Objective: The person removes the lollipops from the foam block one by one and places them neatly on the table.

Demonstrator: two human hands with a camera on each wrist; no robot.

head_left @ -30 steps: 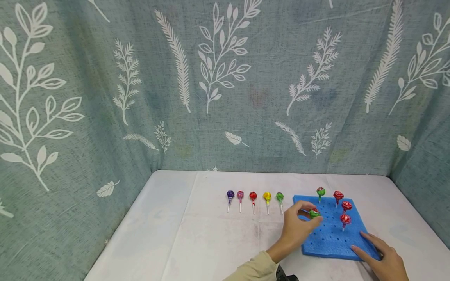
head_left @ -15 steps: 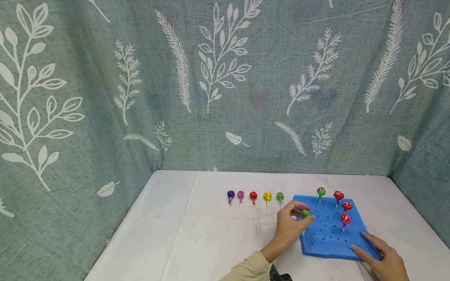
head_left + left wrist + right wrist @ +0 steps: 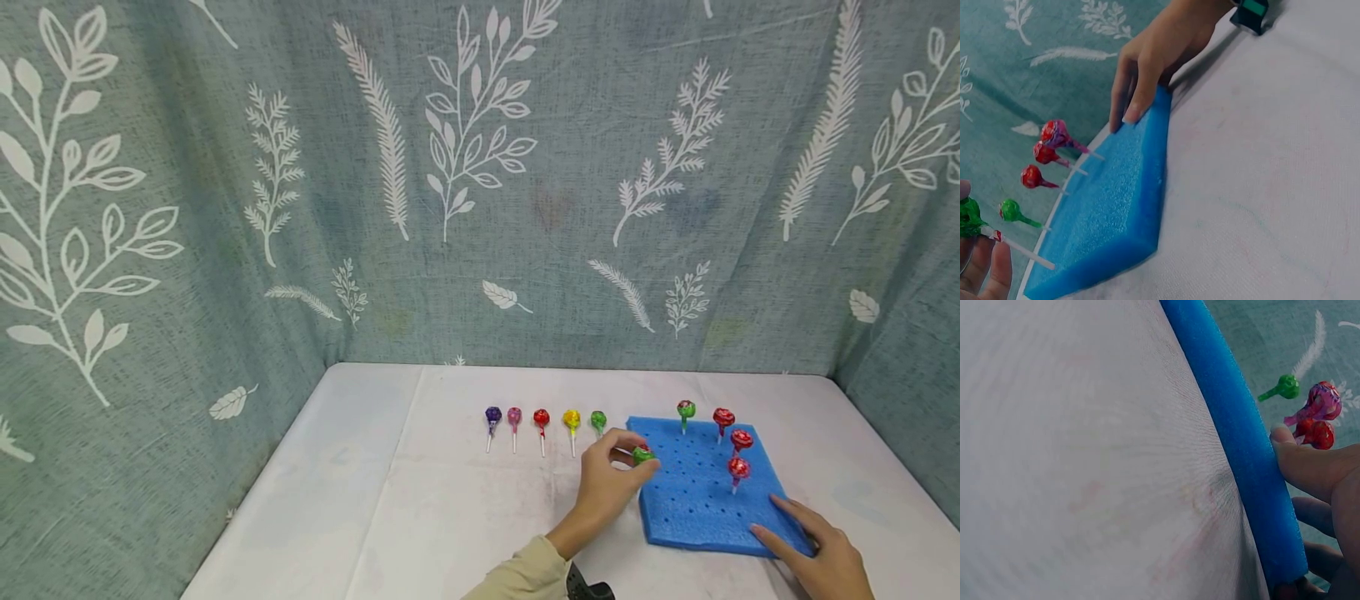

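Note:
My left hand [image 3: 606, 479] pinches a green-wrapped lollipop [image 3: 642, 455] just over the left edge of a blue foam board [image 3: 693, 492] with rows of holes. Its white stick points down toward the board in the left wrist view, where the lollipop [image 3: 971, 217] and fingertips show at the left edge. My right hand [image 3: 821, 554] rests on the board's near right corner, thumb and fingers spread on it. Standing upright in the board are a green lollipop [image 3: 686, 409] at the back and red ones, among them a front red lollipop [image 3: 738, 469].
On the white table [image 3: 450, 517], left of the board, lies a row of lollipops: purple [image 3: 492, 415], pink [image 3: 513, 415], red [image 3: 542, 417], yellow [image 3: 572, 419] and green [image 3: 597, 421]. A patterned curtain [image 3: 480, 183] hangs behind and at both sides.
My left hand has moved left with the green lollipop, from over the board's holes to its left edge. My right hand and the board have stayed in place.

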